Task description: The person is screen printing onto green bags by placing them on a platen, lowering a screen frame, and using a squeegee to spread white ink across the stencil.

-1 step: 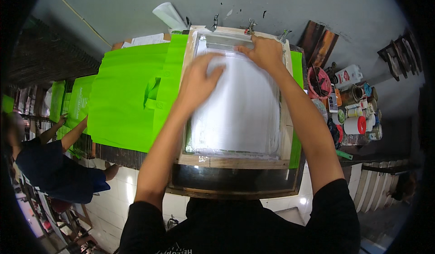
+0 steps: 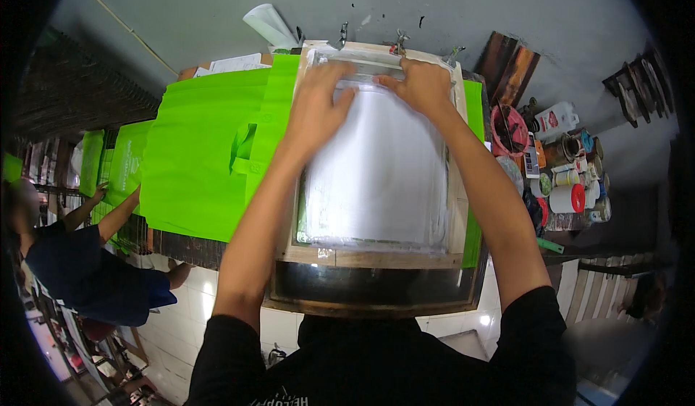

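Note:
A wooden screen-printing frame (image 2: 461, 210) lies before me, its mesh (image 2: 376, 174) pale white with glossy tape around the edges. At its far end is a greyish bar, apparently a squeegee (image 2: 365, 78), partly hidden by my hands. My left hand (image 2: 318, 102) is on the bar's left part, fingers over the far side and thumb on the near side. On the right part, my right hand (image 2: 423, 84) grips it with fingers curled and thumb pointing inward. Under the frame and to its left lie bright green fabric bag pieces (image 2: 203, 152), one with a handle slit.
Metal clamps (image 2: 398, 42) stand behind the frame by the grey wall. To the right are a pink basket (image 2: 509, 131), a phone (image 2: 532, 158) and several jars (image 2: 567, 197). At the left, a person in dark clothes (image 2: 87, 268) handles green bags (image 2: 127, 160).
My left hand has moved away from me, up the mesh onto the squeegee. My right hand stays almost in place. At the far right, a blurred person has come further into view.

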### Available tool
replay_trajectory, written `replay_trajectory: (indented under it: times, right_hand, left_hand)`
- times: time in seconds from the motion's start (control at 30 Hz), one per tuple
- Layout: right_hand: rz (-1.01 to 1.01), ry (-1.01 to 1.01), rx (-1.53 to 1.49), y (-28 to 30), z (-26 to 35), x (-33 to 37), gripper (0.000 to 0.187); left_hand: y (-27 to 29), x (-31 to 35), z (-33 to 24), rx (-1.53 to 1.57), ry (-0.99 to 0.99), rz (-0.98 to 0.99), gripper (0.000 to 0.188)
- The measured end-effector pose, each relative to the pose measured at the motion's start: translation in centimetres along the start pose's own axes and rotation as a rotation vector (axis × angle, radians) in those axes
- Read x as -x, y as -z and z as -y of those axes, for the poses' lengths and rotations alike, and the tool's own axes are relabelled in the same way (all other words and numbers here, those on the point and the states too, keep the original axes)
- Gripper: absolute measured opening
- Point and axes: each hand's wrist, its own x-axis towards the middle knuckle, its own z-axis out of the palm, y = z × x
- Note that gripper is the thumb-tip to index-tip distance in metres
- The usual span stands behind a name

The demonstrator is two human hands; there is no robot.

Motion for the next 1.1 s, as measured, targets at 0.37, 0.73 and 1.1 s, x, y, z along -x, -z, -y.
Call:
replay_trajectory:
  times: [0.37, 0.73, 1.1]
  right_hand:
    - [0.048, 0.051, -0.08, 1.9, 1.7, 8.5, 0.068]
    - [-0.111, 0.115, -0.152, 2.6, 5.7, 21.0, 0.06]
    - [-0.142, 0.193, -0.114, 3.3, 8.4, 30.4, 0.026]
  left_hand:
    - [0.8, 1.2, 0.2, -0.112, 0.356, 0.491, 0.034]
    - [5.9, 11.1, -6.9, -0.037, 0.346, 0.504, 0.024]
    - [8.9, 21.1, -8.7, -0.019, 0.14, 0.408, 0.059]
